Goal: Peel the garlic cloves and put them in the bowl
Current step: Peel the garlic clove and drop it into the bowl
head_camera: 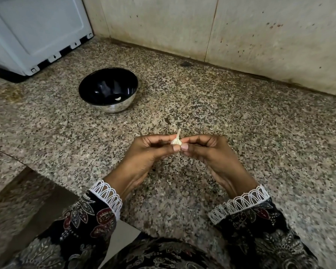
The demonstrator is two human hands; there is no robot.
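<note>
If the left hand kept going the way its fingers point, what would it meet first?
The right hand: the left hand points rightward at it, both pinching the garlic clove between them.

A speckled granite counter (241,133) is filling most of the view, running back to a pale, stained tiled wall (260,35). A white appliance (33,32) is sitting on the counter at the far left, close to the corner. Dark floral sleeves (81,226) with white lace cuffs (109,193) are showing along the near edge.
</note>
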